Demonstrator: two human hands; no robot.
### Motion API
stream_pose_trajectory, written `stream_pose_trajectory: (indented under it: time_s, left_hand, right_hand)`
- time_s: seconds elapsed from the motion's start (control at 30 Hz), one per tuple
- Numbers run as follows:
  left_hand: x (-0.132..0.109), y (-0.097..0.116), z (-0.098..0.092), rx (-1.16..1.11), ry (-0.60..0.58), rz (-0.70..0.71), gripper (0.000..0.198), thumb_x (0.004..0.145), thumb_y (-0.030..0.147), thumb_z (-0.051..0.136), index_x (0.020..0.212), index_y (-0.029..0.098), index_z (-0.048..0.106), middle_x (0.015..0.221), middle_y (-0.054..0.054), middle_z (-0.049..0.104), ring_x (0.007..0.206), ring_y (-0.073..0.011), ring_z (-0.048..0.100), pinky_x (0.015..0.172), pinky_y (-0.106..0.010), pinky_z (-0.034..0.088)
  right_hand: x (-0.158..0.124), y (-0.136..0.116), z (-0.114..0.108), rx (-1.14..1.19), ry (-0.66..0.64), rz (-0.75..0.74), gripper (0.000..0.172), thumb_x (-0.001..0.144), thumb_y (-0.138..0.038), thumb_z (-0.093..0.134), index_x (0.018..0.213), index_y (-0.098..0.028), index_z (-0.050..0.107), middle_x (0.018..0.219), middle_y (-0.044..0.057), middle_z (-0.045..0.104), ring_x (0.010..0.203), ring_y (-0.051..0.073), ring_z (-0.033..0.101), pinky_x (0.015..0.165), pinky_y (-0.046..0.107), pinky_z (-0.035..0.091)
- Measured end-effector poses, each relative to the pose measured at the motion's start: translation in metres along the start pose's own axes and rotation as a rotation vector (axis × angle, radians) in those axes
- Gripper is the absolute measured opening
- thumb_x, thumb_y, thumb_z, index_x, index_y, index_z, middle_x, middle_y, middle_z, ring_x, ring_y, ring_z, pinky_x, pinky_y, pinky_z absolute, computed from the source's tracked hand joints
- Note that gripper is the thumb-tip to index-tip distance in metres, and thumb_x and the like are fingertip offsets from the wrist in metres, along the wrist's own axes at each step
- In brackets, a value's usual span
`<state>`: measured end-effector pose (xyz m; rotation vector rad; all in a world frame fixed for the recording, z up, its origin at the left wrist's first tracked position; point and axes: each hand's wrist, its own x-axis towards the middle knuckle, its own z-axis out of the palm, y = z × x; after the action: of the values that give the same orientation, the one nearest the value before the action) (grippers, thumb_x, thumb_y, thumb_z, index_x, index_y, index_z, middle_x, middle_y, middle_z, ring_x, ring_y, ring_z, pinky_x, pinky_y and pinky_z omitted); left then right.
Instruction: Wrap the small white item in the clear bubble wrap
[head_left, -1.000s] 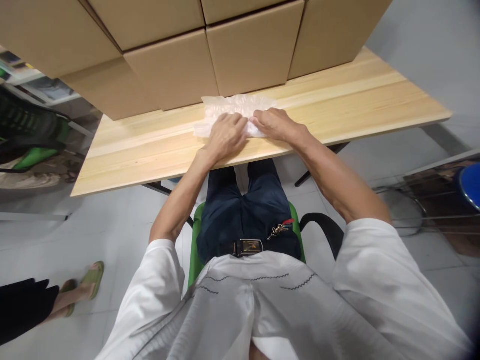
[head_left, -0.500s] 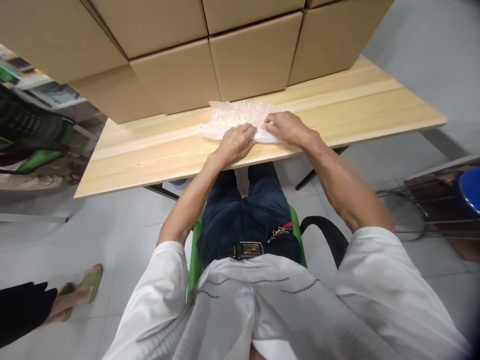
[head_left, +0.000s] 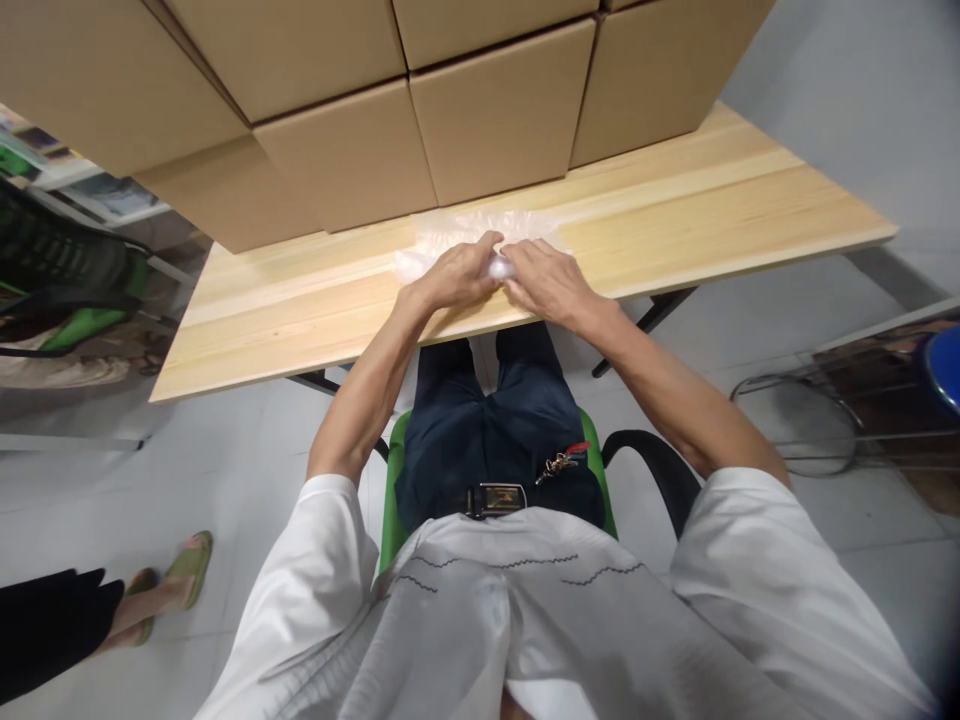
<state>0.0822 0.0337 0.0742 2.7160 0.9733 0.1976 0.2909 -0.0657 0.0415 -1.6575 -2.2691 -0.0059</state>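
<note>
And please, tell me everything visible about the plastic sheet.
The plastic sheet looks whitish, translucent and crinkled. It lies on the wooden table, before the cardboard boxes, its far part spread out. Its near edge is gathered into a roll or fold, held by the left hand and right hand, partly hiding it.

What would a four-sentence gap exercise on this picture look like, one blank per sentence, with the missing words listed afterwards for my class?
1. The left hand and the right hand both touch clear plastic wrap on a table made of ____.
2. The brown boxes behind the wrap are made of ____.
3. The colour of the person's sleeves is ____.
4. Keys hang by the person's ____ hip.

Missing words: wood; cardboard; white; right.
</note>
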Motion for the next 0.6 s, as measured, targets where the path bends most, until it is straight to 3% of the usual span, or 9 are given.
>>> stream_pose_trajectory:
  time_s: [0.17,0.33,0.6]
  left_hand:
    - [0.008,-0.005,-0.017,-0.045,-0.051,-0.037,0.057,0.1,0.038,0.08,0.154,0.021,0.076,0.143,-0.017,0.09,0.133,-0.0367,0.083,0.112,-0.045,0.062]
    - [0.015,-0.015,-0.03,-0.107,-0.09,-0.027,0.043,0.097,0.041,0.076,0.133,0.02,0.088,0.122,-0.009,0.09,0.12,-0.0325,0.082,0.106,-0.041,0.062]
    - [0.014,-0.024,-0.029,-0.163,-0.114,-0.003,0.035,0.097,0.045,0.074,0.116,0.02,0.091,0.099,-0.004,0.084,0.104,-0.0278,0.078,0.095,-0.037,0.06]
  right_hand:
    - [0.013,0.022,0.002,0.04,-0.058,-0.01,0.05,0.121,-0.033,0.053,0.162,-0.016,0.075,0.162,0.026,0.08,0.146,0.045,0.069,0.12,0.053,0.054]
    - [0.03,0.042,-0.012,0.099,-0.166,0.022,0.045,0.123,-0.045,0.056,0.148,-0.02,0.083,0.145,0.021,0.088,0.133,0.043,0.075,0.112,0.049,0.053]
    - [0.032,0.04,-0.019,0.128,-0.184,0.038,0.049,0.121,-0.054,0.056,0.142,-0.023,0.087,0.132,0.018,0.091,0.121,0.041,0.077,0.108,0.05,0.052]
